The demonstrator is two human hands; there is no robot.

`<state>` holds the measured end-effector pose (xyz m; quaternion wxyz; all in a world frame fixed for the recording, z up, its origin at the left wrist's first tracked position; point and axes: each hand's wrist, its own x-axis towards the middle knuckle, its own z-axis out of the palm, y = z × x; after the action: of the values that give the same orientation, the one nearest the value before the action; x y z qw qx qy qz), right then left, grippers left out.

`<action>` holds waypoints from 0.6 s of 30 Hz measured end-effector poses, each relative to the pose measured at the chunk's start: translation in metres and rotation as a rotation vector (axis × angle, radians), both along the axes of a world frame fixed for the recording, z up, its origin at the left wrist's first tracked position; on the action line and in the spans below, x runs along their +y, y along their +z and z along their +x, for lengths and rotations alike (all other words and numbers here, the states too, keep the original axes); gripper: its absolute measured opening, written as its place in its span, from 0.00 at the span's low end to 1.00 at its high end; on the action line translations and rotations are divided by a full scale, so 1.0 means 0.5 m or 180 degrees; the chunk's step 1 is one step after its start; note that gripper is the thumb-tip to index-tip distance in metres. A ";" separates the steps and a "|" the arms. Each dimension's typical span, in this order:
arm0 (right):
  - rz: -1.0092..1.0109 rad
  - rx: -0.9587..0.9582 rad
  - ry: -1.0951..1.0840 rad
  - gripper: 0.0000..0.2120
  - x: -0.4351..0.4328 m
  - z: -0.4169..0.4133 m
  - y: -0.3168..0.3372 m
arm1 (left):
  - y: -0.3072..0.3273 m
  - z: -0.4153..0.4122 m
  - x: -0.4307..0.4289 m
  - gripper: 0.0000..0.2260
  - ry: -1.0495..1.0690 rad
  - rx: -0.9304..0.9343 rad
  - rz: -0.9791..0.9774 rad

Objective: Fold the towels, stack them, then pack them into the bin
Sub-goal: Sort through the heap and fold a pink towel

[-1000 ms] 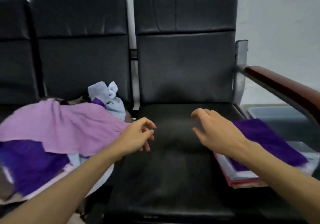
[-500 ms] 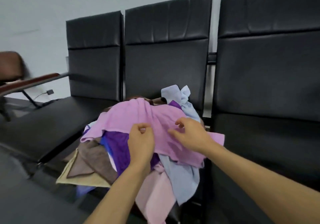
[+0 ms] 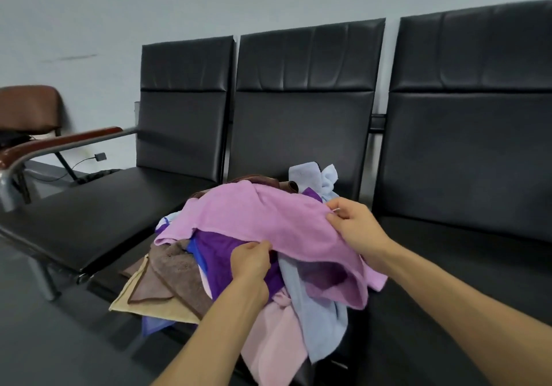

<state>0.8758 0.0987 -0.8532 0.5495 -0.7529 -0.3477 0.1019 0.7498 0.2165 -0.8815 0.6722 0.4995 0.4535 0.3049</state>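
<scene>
A heap of unfolded towels lies on the middle black seat. On top is a pink-lilac towel (image 3: pixel 263 215). My left hand (image 3: pixel 251 261) pinches its near edge, and my right hand (image 3: pixel 355 230) grips its right edge, lifting it slightly. Under it show a dark purple towel (image 3: pixel 218 251), a brown towel (image 3: pixel 176 266), a beige towel (image 3: pixel 140 305), a light blue towel (image 3: pixel 313 305) and a pale pink towel (image 3: pixel 274 344) hanging over the seat front. The bin and the folded stack are out of view.
Three black chairs stand in a row: a left seat (image 3: pixel 104 206), the middle one under the heap, and a right seat (image 3: pixel 466 266). A wooden armrest (image 3: pixel 59 143) sits at the far left, with a brown chair (image 3: pixel 28 107) behind it.
My view has swung left from the right seat to the towel heap. Both hands have moved onto the pink-lilac towel and taken hold of its edges, spreading wider apart.
</scene>
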 end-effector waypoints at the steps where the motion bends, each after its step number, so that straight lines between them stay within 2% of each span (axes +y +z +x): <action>1: -0.0121 0.0147 0.0255 0.09 -0.019 0.002 0.012 | 0.006 0.000 -0.006 0.05 -0.0066 -0.0021 -0.0032; 4: -0.0680 0.0770 0.1380 0.14 -0.075 -0.008 0.040 | 0.021 0.002 -0.014 0.05 -0.0085 -0.0235 -0.0301; 6: -0.1158 0.1130 0.1978 0.12 -0.097 -0.011 0.050 | 0.029 0.004 -0.017 0.05 -0.0028 -0.0525 -0.0532; 8: -0.1555 0.1372 0.2353 0.11 -0.103 -0.013 0.058 | 0.031 0.007 -0.017 0.07 0.0064 -0.0732 -0.0661; 10: -0.1902 0.1347 0.2470 0.09 -0.096 -0.014 0.061 | 0.034 0.008 -0.016 0.07 0.0168 -0.0832 -0.0676; 13: -0.2025 0.0648 0.1864 0.08 -0.053 -0.010 0.045 | 0.035 0.010 -0.012 0.04 0.0400 -0.0842 -0.0508; 16: -0.1449 -0.0224 0.0548 0.12 0.025 0.009 0.027 | 0.034 0.007 -0.013 0.04 0.0498 -0.0756 -0.0455; 18: -0.1226 -0.0445 -0.0006 0.13 0.078 0.025 0.019 | 0.030 0.007 -0.008 0.04 0.0503 -0.0694 -0.0454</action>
<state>0.8886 0.1379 -0.8439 0.3700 -0.8496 -0.3584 0.1135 0.7531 0.2124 -0.8667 0.7251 0.3772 0.4363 0.3763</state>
